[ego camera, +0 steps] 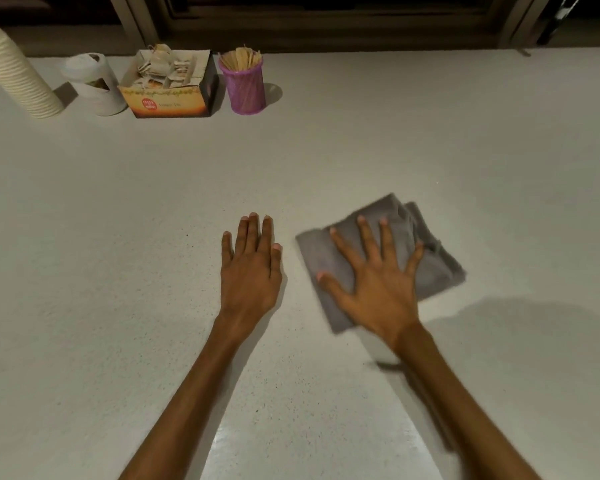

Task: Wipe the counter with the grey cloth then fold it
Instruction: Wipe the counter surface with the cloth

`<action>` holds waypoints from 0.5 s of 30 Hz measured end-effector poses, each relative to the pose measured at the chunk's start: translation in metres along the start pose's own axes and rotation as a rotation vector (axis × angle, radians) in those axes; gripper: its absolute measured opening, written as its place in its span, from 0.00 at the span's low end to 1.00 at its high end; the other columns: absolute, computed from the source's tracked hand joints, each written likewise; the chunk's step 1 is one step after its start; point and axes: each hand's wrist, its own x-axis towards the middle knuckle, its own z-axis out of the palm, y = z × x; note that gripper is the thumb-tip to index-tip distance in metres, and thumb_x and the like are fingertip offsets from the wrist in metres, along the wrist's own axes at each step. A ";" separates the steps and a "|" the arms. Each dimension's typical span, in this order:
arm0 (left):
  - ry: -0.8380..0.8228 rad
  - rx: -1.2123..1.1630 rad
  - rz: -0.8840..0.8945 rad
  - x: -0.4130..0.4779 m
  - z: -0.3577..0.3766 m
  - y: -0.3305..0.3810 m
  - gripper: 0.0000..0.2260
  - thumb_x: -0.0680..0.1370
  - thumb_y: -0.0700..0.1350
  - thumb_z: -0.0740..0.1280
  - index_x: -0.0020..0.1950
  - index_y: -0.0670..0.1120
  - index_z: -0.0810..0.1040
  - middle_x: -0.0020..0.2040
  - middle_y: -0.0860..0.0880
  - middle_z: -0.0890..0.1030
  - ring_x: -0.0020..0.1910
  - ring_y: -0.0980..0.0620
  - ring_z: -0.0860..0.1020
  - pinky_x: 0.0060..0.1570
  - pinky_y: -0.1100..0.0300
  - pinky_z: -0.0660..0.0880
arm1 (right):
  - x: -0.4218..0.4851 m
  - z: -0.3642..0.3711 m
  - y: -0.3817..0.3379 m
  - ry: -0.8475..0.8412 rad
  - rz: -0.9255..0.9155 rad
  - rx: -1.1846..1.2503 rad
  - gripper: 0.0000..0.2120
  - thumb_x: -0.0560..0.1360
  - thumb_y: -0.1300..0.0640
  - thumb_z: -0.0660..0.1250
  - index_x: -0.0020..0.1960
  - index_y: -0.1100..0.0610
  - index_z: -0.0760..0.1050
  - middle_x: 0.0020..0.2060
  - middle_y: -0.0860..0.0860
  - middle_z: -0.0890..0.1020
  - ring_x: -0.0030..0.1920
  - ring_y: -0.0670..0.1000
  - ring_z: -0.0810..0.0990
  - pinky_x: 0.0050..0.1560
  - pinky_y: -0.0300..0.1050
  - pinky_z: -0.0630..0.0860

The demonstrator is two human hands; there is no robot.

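Dim light; a dark-framed window (326, 15) runs behind the pale worktop

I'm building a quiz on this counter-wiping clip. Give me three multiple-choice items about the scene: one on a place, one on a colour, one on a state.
1. Where does the crumpled grey cloth lie?
A. Under the right hand
B. Under the left hand
C. Beside the tea-bag box

2. What colour is the mesh cup of wooden stirrers?
A. Green
B. Purple
C. Black

3. How is the left hand placed?
A. Gripping the cloth
B. Clenched in a fist
C. Flat on the bare pale speckled counter

Answers:
1 A: the right hand is spread, fingers apart, on top of the cloth.
2 B: its mesh wall is purple.
3 C: its fingers are extended and it is clear of the cloth.
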 end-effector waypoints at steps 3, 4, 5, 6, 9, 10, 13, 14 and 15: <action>0.000 0.000 -0.007 0.001 0.002 0.000 0.24 0.83 0.52 0.44 0.79 0.47 0.48 0.80 0.46 0.50 0.80 0.50 0.45 0.78 0.46 0.42 | -0.023 0.002 -0.001 -0.005 0.035 0.017 0.37 0.73 0.24 0.43 0.78 0.37 0.46 0.80 0.49 0.49 0.79 0.57 0.43 0.69 0.78 0.39; -0.001 0.001 -0.008 0.001 0.002 0.000 0.24 0.83 0.52 0.44 0.79 0.47 0.47 0.80 0.46 0.49 0.80 0.50 0.45 0.78 0.47 0.42 | -0.015 0.001 -0.001 -0.014 0.057 0.031 0.37 0.72 0.23 0.42 0.77 0.36 0.47 0.80 0.49 0.50 0.79 0.57 0.43 0.68 0.78 0.39; 0.000 0.002 -0.008 0.002 0.002 -0.001 0.24 0.83 0.52 0.44 0.79 0.47 0.47 0.80 0.46 0.49 0.80 0.50 0.45 0.78 0.47 0.42 | -0.004 -0.001 -0.001 -0.017 0.079 0.040 0.37 0.72 0.23 0.42 0.77 0.36 0.48 0.80 0.48 0.50 0.79 0.57 0.43 0.68 0.78 0.38; 0.002 0.003 -0.009 0.002 0.003 -0.001 0.24 0.83 0.52 0.44 0.79 0.48 0.47 0.80 0.46 0.49 0.80 0.50 0.45 0.78 0.47 0.42 | 0.010 -0.001 -0.002 -0.012 0.094 0.047 0.37 0.71 0.23 0.42 0.77 0.36 0.49 0.80 0.49 0.51 0.79 0.57 0.44 0.68 0.78 0.37; 0.000 0.008 -0.015 0.002 0.004 -0.001 0.24 0.83 0.52 0.44 0.79 0.48 0.47 0.80 0.46 0.49 0.79 0.50 0.45 0.78 0.47 0.42 | 0.061 0.000 -0.003 -0.019 0.134 0.064 0.38 0.71 0.23 0.43 0.77 0.37 0.51 0.80 0.51 0.53 0.79 0.58 0.45 0.66 0.79 0.36; 0.000 0.005 -0.017 0.002 0.004 -0.001 0.24 0.83 0.52 0.44 0.79 0.48 0.47 0.80 0.46 0.49 0.79 0.50 0.45 0.78 0.47 0.42 | 0.078 0.001 -0.003 -0.029 0.146 0.072 0.38 0.71 0.23 0.44 0.77 0.38 0.51 0.80 0.51 0.53 0.79 0.59 0.44 0.66 0.79 0.36; 0.000 -0.007 -0.015 0.001 0.003 -0.001 0.24 0.83 0.52 0.44 0.79 0.48 0.46 0.80 0.47 0.49 0.79 0.51 0.44 0.78 0.47 0.41 | 0.108 0.001 -0.007 -0.047 0.168 0.067 0.38 0.72 0.24 0.44 0.78 0.39 0.50 0.80 0.53 0.52 0.79 0.59 0.43 0.65 0.79 0.36; -0.002 -0.007 -0.016 0.000 0.003 -0.001 0.24 0.83 0.52 0.44 0.79 0.48 0.46 0.80 0.47 0.49 0.79 0.51 0.44 0.78 0.47 0.41 | 0.110 0.000 -0.009 -0.050 0.168 0.065 0.38 0.72 0.24 0.44 0.78 0.39 0.50 0.80 0.53 0.51 0.79 0.59 0.42 0.65 0.79 0.35; -0.008 -0.005 -0.017 0.000 0.003 -0.001 0.24 0.83 0.52 0.44 0.79 0.48 0.46 0.80 0.47 0.48 0.79 0.51 0.44 0.78 0.47 0.41 | 0.106 -0.001 -0.009 -0.051 0.163 0.061 0.39 0.72 0.24 0.44 0.78 0.40 0.49 0.80 0.53 0.50 0.79 0.59 0.42 0.66 0.78 0.35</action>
